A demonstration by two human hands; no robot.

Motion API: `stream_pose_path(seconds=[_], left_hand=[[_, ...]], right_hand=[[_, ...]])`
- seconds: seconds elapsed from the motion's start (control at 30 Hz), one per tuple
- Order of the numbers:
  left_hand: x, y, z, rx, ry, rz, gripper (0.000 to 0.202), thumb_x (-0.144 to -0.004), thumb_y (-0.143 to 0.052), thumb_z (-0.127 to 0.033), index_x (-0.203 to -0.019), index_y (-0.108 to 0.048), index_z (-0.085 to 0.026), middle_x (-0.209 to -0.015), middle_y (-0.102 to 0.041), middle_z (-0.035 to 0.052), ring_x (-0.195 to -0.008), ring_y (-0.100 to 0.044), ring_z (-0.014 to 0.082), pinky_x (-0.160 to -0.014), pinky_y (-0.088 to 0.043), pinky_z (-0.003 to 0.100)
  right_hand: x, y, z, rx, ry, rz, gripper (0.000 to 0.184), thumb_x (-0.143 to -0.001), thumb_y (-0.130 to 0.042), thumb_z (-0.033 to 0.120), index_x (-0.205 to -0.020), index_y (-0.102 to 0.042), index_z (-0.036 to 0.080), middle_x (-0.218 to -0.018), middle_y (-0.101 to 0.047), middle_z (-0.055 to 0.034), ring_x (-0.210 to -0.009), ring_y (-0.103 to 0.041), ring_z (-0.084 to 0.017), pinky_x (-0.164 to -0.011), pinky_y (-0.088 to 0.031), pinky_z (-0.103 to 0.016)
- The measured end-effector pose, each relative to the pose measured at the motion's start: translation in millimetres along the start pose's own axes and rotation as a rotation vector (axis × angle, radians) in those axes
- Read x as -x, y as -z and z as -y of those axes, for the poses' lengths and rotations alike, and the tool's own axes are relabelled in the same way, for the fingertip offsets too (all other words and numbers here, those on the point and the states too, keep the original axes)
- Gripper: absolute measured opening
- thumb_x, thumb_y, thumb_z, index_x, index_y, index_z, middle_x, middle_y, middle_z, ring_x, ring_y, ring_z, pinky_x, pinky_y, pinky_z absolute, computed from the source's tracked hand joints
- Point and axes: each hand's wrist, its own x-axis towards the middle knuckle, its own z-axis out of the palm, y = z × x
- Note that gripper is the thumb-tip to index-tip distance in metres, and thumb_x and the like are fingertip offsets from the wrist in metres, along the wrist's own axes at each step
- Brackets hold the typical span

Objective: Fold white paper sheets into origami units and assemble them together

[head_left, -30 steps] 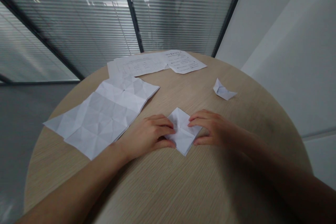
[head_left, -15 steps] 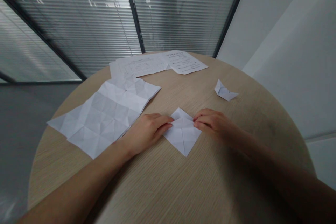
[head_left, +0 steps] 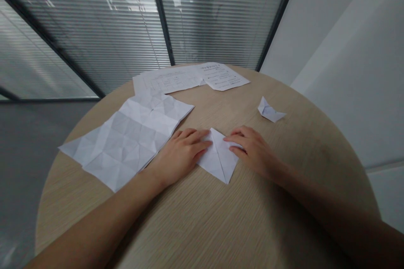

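A small white folded paper square (head_left: 219,162) lies on the table with one corner toward me, a crease running down its middle. My left hand (head_left: 184,149) rests on its left side, the fingers stretched over the edge and holding it against the table. At the right corner, my right hand (head_left: 252,149) has hold of the paper, index finger on top and thumb lower, with a bit of the corner showing between them. The fingers cover parts of both side corners.
Large creased white sheets (head_left: 126,138) lie left of my left hand. Printed pages (head_left: 221,76) are at the far edge of the round wooden table (head_left: 202,227). A small folded paper piece (head_left: 269,111) sits at the back right. Blinds (head_left: 208,21) hang behind.
The paper has turned slightly, and the horizontal fold across its upper part no longer shows. My left fingers have spread farther over it; my right fingers have shifted left onto it.
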Motion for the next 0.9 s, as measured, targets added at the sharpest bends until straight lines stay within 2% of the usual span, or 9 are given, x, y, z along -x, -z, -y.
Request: stream_pose_path(seconds=[0.1,0.27,0.43,0.67,0.73,0.9], left_hand=[[0,0.6,1,0.002,-0.018,0.078,0.034,-0.099,-0.05,-0.018,-0.131,-0.062,-0.022,-0.14,-0.062,0.0055,-0.124,-0.056,0.0287,-0.102,-0.047,0.05],[0,2.3,3,0.01,-0.021,0.104,0.034,-0.101,-0.047,-0.021,-0.132,-0.061,-0.022,-0.141,-0.061,0.0049,-0.127,-0.055,0.0288,-0.105,-0.045,0.05],[1,-0.7,3,0.021,-0.011,0.066,0.033,-0.101,-0.047,-0.023,-0.131,-0.061,-0.023,-0.142,-0.06,0.006,-0.128,-0.055,0.0279,-0.106,-0.045,0.049],[0,0.0,3,0.113,0.053,0.014,0.031,-0.094,-0.059,-0.019,-0.125,-0.064,-0.02,-0.134,-0.063,0.0095,-0.127,-0.055,0.0283,-0.107,-0.045,0.052],[0,1.5,3,0.142,0.077,0.019,0.031,-0.094,-0.06,-0.02,-0.125,-0.063,-0.02,-0.134,-0.063,0.0102,-0.126,-0.055,0.0285,-0.107,-0.045,0.052],[-1,2.3,4,0.182,0.134,0.0,0.038,-0.094,-0.061,-0.023,-0.131,-0.057,-0.016,-0.126,-0.066,0.0121,-0.119,-0.058,0.0292,-0.102,-0.047,0.052]], right_hand=[[0,1,0,0.009,0.038,0.02,0.024,-0.089,-0.06,0.013,-0.106,-0.075,0.02,-0.107,-0.069,-0.0106,-0.101,-0.062,-0.026,-0.092,-0.05,-0.044],[-1,3,3,-0.04,-0.039,0.022,0.022,-0.087,-0.063,0.012,-0.106,-0.074,0.016,-0.105,-0.07,-0.0101,-0.099,-0.063,-0.024,-0.092,-0.049,-0.039],[-6,5,7,-0.104,-0.208,0.067,0.036,-0.082,-0.064,0.006,-0.116,-0.069,0.016,-0.109,-0.07,-0.0103,-0.09,-0.064,-0.02,-0.086,-0.049,-0.035],[-7,5,-1,-0.163,-0.254,0.119,0.041,-0.077,-0.067,0.01,-0.117,-0.069,0.019,-0.094,-0.069,-0.0043,-0.069,-0.057,-0.014,-0.067,-0.046,-0.028],[-7,4,-4,-0.188,-0.252,0.122,0.037,-0.076,-0.067,0.011,-0.112,-0.07,0.02,-0.086,-0.068,-0.0018,-0.065,-0.056,-0.014,-0.064,-0.045,-0.027],[-7,1,-6,-0.237,-0.232,0.1,0.015,-0.072,-0.065,0.01,-0.082,-0.068,0.02,-0.073,-0.063,0.0014,-0.065,-0.056,-0.014,-0.063,-0.043,-0.027]])
